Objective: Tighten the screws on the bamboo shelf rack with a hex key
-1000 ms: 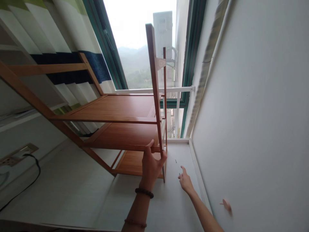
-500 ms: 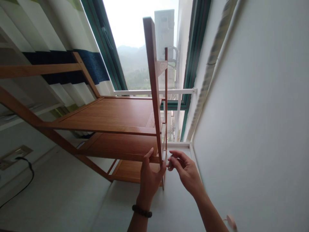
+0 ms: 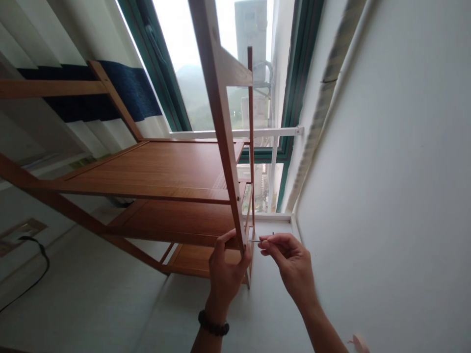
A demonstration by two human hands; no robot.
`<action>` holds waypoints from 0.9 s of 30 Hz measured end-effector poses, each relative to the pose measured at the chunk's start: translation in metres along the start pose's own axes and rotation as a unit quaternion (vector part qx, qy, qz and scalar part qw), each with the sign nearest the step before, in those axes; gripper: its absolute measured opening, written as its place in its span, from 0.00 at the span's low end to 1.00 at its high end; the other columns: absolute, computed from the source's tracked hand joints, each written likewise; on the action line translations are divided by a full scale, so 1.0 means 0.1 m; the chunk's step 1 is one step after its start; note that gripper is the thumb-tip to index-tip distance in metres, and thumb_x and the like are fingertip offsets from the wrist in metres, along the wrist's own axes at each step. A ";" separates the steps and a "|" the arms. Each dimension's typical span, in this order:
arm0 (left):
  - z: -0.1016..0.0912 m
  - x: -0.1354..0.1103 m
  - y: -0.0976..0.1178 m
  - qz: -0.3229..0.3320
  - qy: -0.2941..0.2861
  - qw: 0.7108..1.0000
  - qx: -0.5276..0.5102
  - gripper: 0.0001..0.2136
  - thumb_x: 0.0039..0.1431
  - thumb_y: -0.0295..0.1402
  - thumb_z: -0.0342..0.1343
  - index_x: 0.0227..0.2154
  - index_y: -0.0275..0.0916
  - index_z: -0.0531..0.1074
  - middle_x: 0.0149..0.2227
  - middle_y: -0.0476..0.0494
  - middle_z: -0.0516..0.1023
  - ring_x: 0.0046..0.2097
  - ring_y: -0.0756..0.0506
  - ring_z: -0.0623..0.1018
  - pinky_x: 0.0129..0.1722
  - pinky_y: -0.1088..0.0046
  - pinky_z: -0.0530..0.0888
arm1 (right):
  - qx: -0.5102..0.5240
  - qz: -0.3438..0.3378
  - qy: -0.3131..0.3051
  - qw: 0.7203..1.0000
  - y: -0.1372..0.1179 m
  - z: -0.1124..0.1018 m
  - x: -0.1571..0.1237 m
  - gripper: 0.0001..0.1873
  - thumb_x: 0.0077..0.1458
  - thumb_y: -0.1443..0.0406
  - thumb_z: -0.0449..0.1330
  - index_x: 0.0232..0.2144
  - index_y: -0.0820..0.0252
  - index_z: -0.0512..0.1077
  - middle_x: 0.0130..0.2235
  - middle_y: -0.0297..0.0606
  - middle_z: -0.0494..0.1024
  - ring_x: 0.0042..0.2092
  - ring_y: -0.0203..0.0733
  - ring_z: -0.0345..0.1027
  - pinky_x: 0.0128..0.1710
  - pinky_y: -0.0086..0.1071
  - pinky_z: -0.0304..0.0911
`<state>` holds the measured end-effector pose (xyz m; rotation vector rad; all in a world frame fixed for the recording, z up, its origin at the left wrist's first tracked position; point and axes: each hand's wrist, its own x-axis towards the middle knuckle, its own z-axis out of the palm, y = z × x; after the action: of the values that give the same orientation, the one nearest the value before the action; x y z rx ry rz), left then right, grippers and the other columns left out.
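Observation:
A brown wooden shelf unit (image 3: 176,166) with several boards stands by the window. My left hand (image 3: 228,264) is closed round its near right post (image 3: 228,162), at the corner where the middle board (image 3: 184,218) meets it. The fingertips lie behind the wood and are partly hidden. To the right of that corner, my right hand (image 3: 289,255) pinches a thin metal hex key (image 3: 254,240). The long arm points left, its tip close to the post's outer side; whether it touches, I cannot tell.
A white wall (image 3: 390,176) rises close on the right, with a wrapped pipe (image 3: 324,103) along it. Behind the shelf are a white rail (image 3: 272,132) and a green-framed window (image 3: 300,73). A black cable (image 3: 46,260) hangs from a wall socket (image 3: 22,235) at left.
My right hand has turned, and the hex key's long arm now shows, pointing at the post. My left hand keeps its hold. The view has shifted, so the near post appears more slanted.

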<state>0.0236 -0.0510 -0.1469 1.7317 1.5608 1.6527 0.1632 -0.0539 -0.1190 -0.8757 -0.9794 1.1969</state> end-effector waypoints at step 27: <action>0.00 0.04 0.11 0.005 -0.029 0.999 -0.042 0.11 0.49 0.30 0.56 0.37 0.38 0.67 0.33 0.47 0.77 0.35 0.48 0.77 0.38 0.72 0.74 | -0.098 -0.054 0.004 0.994 0.04 -0.01 -0.09 0.08 0.47 0.64 0.63 0.32 0.58 0.76 0.32 0.37 0.80 0.32 0.41 0.74 0.36 0.35 0.71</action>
<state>0.0274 -0.0518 -0.1362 1.7323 1.4393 1.6339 0.1620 -0.0619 -0.1243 -0.9681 -1.1368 1.0176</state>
